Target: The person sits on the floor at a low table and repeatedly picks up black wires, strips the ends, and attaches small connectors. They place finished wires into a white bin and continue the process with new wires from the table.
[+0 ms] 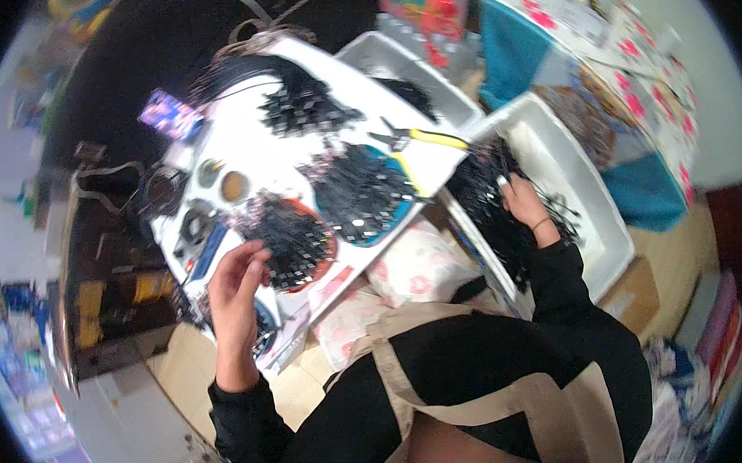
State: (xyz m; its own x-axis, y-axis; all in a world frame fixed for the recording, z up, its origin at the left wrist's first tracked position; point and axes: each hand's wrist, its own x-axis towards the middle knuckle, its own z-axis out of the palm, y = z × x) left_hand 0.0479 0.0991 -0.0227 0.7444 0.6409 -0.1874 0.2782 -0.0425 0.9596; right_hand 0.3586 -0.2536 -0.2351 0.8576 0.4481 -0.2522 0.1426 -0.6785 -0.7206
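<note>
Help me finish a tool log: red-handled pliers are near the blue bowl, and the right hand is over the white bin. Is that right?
Not quite: the pliers are yellow-handled, not red-handled, as the head view shows. They are near the blue bowl, and the right hand is over the white bin.

Look to be thin black cables [505,241], though too blurred for certainty; lie tangled in a white bin [600,207], also heap over a red-orange bowl [307,208].
</note>
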